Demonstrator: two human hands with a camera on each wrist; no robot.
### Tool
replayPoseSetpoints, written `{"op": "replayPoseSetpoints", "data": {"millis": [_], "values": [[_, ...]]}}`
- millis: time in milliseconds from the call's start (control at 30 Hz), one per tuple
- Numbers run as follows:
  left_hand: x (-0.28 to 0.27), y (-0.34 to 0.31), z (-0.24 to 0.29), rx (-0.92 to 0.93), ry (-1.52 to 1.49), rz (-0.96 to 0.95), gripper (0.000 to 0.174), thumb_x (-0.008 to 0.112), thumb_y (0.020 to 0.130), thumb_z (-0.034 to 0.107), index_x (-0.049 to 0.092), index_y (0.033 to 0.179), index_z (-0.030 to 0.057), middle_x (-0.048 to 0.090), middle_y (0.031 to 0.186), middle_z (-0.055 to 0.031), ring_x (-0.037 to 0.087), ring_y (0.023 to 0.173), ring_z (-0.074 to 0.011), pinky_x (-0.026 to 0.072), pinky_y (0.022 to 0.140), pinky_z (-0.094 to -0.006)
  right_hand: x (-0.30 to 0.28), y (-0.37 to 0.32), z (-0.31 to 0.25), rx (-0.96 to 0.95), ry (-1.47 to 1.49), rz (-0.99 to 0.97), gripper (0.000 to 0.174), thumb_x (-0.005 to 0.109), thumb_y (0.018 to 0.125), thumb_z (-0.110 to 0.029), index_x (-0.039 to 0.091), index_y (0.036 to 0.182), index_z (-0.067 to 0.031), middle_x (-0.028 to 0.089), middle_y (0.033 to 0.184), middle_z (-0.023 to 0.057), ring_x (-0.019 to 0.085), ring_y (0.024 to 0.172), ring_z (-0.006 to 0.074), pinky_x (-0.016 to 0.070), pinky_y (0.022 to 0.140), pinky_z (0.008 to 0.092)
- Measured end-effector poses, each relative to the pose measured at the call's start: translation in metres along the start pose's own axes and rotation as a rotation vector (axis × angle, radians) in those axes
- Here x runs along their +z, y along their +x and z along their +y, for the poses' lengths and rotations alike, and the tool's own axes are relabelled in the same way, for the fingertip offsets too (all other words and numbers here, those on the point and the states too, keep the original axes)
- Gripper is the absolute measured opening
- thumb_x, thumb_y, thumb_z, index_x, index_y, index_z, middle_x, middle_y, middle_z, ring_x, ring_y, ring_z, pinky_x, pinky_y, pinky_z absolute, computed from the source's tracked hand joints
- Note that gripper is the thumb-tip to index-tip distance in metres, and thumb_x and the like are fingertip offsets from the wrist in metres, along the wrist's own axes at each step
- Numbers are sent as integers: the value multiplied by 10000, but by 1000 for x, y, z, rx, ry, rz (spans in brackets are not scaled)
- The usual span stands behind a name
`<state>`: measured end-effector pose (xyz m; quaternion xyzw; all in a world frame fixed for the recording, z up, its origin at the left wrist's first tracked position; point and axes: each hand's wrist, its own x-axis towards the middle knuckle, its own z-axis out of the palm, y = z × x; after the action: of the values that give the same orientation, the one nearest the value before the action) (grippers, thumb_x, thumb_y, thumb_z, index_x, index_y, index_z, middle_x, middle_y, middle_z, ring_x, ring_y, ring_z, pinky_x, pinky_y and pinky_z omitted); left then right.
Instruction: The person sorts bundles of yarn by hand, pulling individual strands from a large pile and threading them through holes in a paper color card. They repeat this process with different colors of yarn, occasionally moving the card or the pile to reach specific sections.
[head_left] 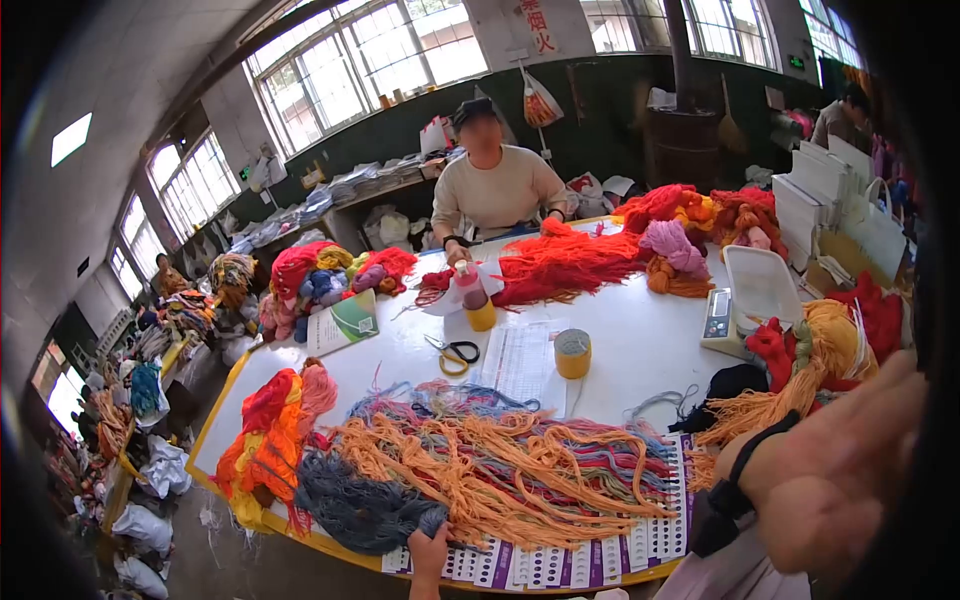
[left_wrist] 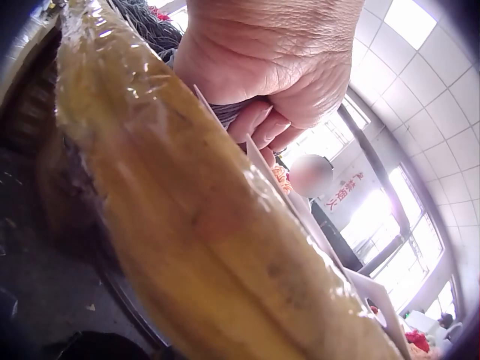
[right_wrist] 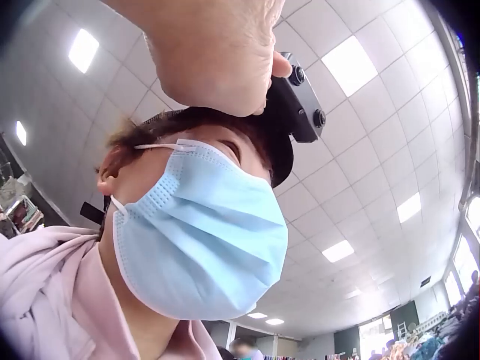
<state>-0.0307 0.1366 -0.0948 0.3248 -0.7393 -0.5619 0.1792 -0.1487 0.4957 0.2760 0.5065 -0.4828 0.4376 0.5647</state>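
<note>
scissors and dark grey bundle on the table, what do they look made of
Scissors: probably metal blades, thin and silvery; smooth-looking black and yellow handles, perhaps plastic or coated metal.
Dark grey bundle: matte yarn, judging by its soft, loose strands; wool or acrylic, I can't tell.

Yarn workshop, dyed skeins (head_left: 500, 450) heaped across tables (head_left: 420, 340).

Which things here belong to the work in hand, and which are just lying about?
Likely in the job:
- dark grey yarn, gripped by the left hand
- orange strands beside it
- hole-punched cards under the strands' edge

Apparently just lying about:
- scissors
- scale
- yellow-based bottle
- green-and-white booklet
</note>
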Motion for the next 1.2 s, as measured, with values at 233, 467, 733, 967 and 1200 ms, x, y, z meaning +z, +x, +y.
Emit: {"op": "replayPoseSetpoints", "data": {"millis": [233,467,733,967,1200], "values": [[-22,8,45,-175,-266,-183,154,576,908,70,646,814,-30,596,627,-25,521,522,-91,398,481,-225,58,-137,-10,783,263,-414,151,579,891,-76,615,1023,-10,653,815,105,618,684,240,481,619,323],[-66,27,219,270,-541,-42,179,561,952,152,607,834,26,567,648,-11,428,433,-40,271,383,-163,86,-283,-31,1240,639,-1061,187,554,956,-198,590,1042,-36,649,776,82,623,672,154,486,614,297],[22,6,176,-67,-406,-431,221,543,972,197,619,868,18,564,662,-4,416,464,-32,269,399,-165,94,-318,-44,1548,762,-1101,225,527,982,-250,616,1009,-45,649,739,41,620,610,107,493,573,271],[69,31,59,-305,-554,-486,235,548,964,173,621,881,-35,574,651,-57,402,430,-83,307,404,-221,101,-359,-49,1307,631,-996,245,552,955,-281,634,960,-50,637,741,97,626,659,233,484,635,343],[71,28,57,-301,-480,-471,253,546,969,172,626,899,-58,580,658,-58,403,434,-80,293,409,-223,103,-360,-48,1282,617,-958,243,542,965,-269,641,959,-47,659,751,69,614,645,186,479,620,325]]}}
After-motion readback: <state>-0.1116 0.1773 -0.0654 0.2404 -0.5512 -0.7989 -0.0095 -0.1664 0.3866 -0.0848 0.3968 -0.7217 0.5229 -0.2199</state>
